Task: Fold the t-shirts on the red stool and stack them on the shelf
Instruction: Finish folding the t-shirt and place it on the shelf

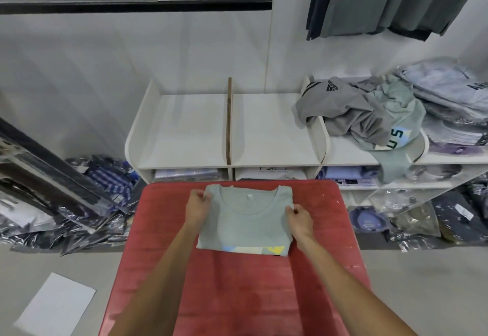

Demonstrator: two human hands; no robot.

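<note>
Right now we hold a pale green t-shirt (244,226), already folded into a neat rectangle, on the red stool (237,296). Our left hand (196,207) pinches the shirt's upper left corner near the shoulder, fingers curled over the cloth edge. Our right hand (299,219) pinches the right edge a little lower, fingers curled round the fold. The neckline faces the shelf, and a strip of coloured print shows along the near edge of the fold.

The shirt sits toward the far end of the stool, its far edge close to the stool's far rim. Bare red surface runs on both sides of it, and a wide stretch lies between its near edge and us, crossed only by our forearms.

Just past the stool stands the white shelf (184,162). Its top level has 2 bare compartments straight ahead, split by a brown divider (229,122). The next compartment to the right holds a crumpled grey shirt (351,114) and a loose green shirt (396,135) that spills over the front lip. Packaged shirts (449,98) are stacked further right. A black rail (137,3) crosses overhead. Bagged garments (87,203) lie on the floor to the left, and a white sheet (56,306) lies near the stool's left side.
</note>
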